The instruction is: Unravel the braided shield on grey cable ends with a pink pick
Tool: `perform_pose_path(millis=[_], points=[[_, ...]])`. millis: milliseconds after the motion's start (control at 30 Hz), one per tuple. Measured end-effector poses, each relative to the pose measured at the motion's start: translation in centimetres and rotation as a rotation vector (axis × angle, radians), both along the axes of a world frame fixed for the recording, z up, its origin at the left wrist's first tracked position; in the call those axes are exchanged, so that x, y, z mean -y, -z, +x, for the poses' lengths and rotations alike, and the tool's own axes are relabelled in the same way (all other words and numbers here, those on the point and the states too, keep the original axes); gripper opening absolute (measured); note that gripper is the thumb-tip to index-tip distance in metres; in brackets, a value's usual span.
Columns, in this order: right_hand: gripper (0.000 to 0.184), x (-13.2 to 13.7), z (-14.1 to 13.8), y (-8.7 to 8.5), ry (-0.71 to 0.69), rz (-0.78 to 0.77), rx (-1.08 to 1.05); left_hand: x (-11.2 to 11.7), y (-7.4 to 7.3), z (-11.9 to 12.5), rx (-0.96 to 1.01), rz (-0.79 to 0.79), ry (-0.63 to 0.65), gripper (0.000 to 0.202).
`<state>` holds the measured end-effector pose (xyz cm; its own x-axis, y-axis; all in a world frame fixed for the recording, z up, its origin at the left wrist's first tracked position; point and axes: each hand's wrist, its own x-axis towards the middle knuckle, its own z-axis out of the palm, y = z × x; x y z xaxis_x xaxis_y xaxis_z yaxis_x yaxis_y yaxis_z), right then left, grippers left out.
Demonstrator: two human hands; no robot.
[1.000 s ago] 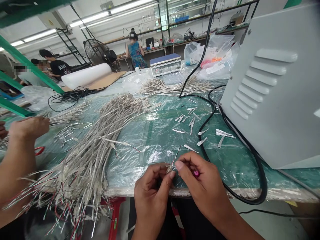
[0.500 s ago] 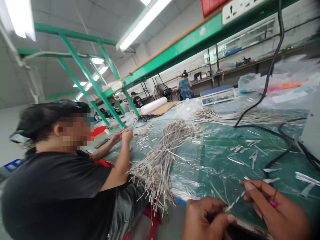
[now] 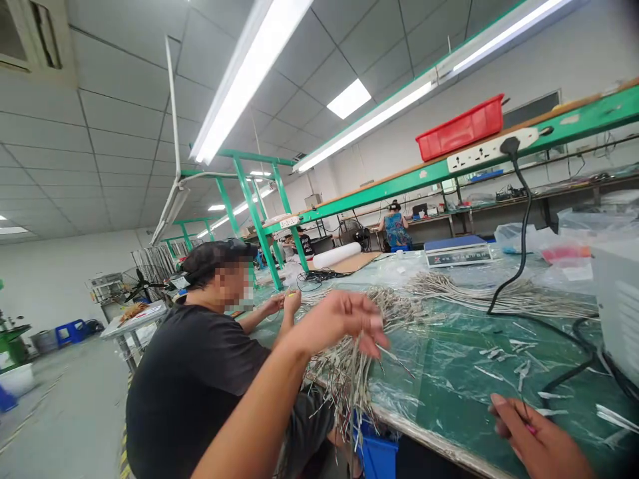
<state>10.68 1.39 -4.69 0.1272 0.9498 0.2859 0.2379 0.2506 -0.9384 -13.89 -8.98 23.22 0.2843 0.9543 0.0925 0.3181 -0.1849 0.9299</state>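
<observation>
My left hand [image 3: 344,320] reaches out over a big pile of grey braided cables [image 3: 399,309] on the green, plastic-covered bench [image 3: 449,386]. Its fingers curl down on a cable [image 3: 352,389] that hangs from them over the bench's front edge. My right hand [image 3: 542,439] rests low at the bottom right, near the bench edge, with a small pink object [image 3: 529,429] held between its fingers. Short silvery offcuts [image 3: 519,367] lie on the bench between my two hands.
A co-worker in a black shirt [image 3: 200,379] sits at the left, hands at the same cable pile. A grey machine housing [image 3: 616,299] stands at the right, with black cords [image 3: 519,253] running up to a power strip [image 3: 492,150]. A blue bin [image 3: 377,456] sits under the bench; a blue-topped scale [image 3: 456,249] stands farther back.
My view has swung up and left. My hands, together on one cable end, have parted: the left went out to the pile, the right stayed low.
</observation>
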Motion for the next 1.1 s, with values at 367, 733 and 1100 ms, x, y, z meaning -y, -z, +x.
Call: perform_pose_path(millis=[367,733,1100], points=[[0.045,0.7,-0.3,-0.5,-0.108,-0.06,-0.068,-12.5,-21.1,-1.9,-0.142,0.827,-0.477,0.025],[0.047,1.3,-0.5,-0.8,-0.112,-0.08,0.018,-7.0,-3.8,-6.4,-0.913,0.822,-0.186,0.016],[0.047,0.4,-0.9,-0.4,-0.173,-0.029,0.289,-4.4,8.9,-13.2,-1.26,0.377,-0.014,0.026]])
